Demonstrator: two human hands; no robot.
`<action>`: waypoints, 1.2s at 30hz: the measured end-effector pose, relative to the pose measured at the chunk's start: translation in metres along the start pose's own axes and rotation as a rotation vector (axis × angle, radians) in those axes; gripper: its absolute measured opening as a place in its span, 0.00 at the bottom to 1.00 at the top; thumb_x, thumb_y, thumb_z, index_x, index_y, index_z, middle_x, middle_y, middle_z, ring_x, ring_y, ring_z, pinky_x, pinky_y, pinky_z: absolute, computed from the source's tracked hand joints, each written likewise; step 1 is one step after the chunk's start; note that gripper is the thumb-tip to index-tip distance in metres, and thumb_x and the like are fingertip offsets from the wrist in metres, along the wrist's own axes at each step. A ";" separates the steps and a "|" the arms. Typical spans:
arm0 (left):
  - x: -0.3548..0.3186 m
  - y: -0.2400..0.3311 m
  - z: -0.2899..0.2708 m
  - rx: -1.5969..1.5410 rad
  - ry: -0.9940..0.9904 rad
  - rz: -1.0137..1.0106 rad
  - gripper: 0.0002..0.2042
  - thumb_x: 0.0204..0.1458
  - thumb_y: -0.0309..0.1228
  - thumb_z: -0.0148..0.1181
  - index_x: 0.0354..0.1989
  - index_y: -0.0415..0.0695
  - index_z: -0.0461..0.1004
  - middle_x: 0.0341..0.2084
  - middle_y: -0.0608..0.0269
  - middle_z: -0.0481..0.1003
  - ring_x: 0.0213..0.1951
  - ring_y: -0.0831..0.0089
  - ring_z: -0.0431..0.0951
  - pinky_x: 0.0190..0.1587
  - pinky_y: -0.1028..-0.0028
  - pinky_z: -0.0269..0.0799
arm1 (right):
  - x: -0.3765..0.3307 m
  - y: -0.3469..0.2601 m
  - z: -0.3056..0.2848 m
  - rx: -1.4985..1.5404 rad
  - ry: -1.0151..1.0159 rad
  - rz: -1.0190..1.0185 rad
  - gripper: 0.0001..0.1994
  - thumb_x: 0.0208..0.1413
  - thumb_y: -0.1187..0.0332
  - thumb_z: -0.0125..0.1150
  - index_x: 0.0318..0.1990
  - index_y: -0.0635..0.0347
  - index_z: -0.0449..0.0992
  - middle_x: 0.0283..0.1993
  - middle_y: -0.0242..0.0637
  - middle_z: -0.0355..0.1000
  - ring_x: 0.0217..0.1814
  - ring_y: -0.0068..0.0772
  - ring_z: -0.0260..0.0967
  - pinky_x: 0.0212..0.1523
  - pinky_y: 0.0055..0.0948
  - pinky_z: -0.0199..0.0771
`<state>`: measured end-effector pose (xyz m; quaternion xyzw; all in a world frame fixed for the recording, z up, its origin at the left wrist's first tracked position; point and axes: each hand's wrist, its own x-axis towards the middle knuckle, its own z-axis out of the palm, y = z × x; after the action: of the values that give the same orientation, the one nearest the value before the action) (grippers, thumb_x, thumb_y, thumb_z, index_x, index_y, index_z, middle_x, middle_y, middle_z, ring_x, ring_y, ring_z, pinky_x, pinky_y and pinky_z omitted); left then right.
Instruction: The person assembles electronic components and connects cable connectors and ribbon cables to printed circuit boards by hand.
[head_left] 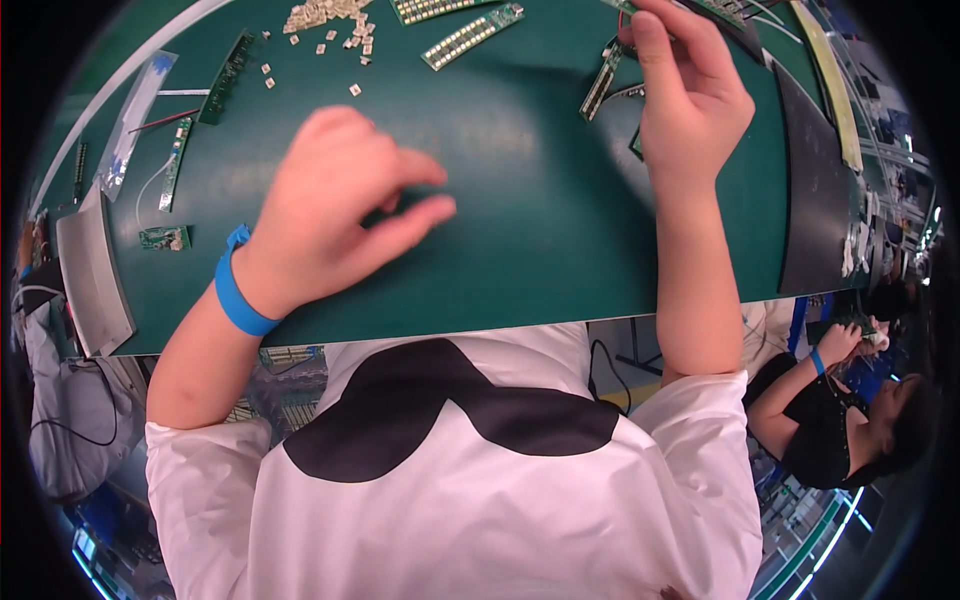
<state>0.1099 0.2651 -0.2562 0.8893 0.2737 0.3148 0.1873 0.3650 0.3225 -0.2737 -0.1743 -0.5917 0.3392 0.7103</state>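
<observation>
My left hand (345, 205) hovers over the green tabletop (500, 240), thumb and forefinger apart and the other fingers curled, with nothing visible in it. A blue band (240, 290) circles that wrist. At the top right, my right hand (690, 95) pinches the end of a green circuit board (617, 4), mostly cut off by the picture's edge. Dark and red wires show beside its fingertips. Just left of and below those fingers is a narrow circuit board (602, 80). Part of another small green board (636, 145) shows behind the right wrist.
Small pale square parts (325, 14) lie scattered at the far left. An LED board (472, 36) lies at the far middle. More boards (175, 165) and a clear plastic bag (135, 125) lie on the left. A black mat (815, 180) borders the right; another person (830, 400) works beyond.
</observation>
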 end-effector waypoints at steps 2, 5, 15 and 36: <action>-0.008 0.001 0.005 0.028 -0.152 -0.007 0.08 0.42 0.30 0.65 0.30 0.46 0.72 0.19 0.66 0.66 0.26 0.68 0.68 0.45 0.67 0.62 | 0.001 -0.013 0.009 -0.287 -0.031 0.046 0.08 0.54 0.79 0.57 0.42 0.69 0.75 0.38 0.33 0.69 0.35 0.18 0.67 0.36 0.15 0.65; -0.014 -0.009 0.011 0.200 -0.104 0.003 0.10 0.42 0.28 0.65 0.32 0.43 0.73 0.19 0.66 0.65 0.27 0.66 0.67 0.46 0.67 0.62 | 0.003 -0.018 0.020 -0.635 -0.088 0.014 0.09 0.45 0.77 0.63 0.37 0.64 0.78 0.33 0.36 0.73 0.30 0.25 0.67 0.26 0.19 0.63; 0.010 0.024 -0.003 -1.174 0.275 -0.377 0.22 0.49 0.21 0.59 0.53 0.38 0.61 0.40 0.61 0.71 0.43 0.75 0.72 0.47 0.75 0.69 | -0.024 -0.064 0.043 -0.564 -0.360 0.053 0.14 0.42 0.80 0.65 0.40 0.65 0.76 0.35 0.41 0.71 0.34 0.33 0.70 0.33 0.25 0.71; 0.004 -0.001 0.008 -0.553 0.028 -0.174 0.08 0.43 0.17 0.61 0.32 0.37 0.72 0.27 0.57 0.74 0.27 0.69 0.75 0.26 0.76 0.69 | -0.067 -0.121 -0.029 -1.243 -0.060 0.836 0.17 0.55 0.60 0.57 0.29 0.71 0.75 0.22 0.41 0.67 0.23 0.36 0.63 0.29 0.30 0.66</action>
<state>0.1180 0.2671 -0.2609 0.7732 0.2552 0.3723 0.4454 0.4218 0.1951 -0.2501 -0.7443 -0.5780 0.1887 0.2764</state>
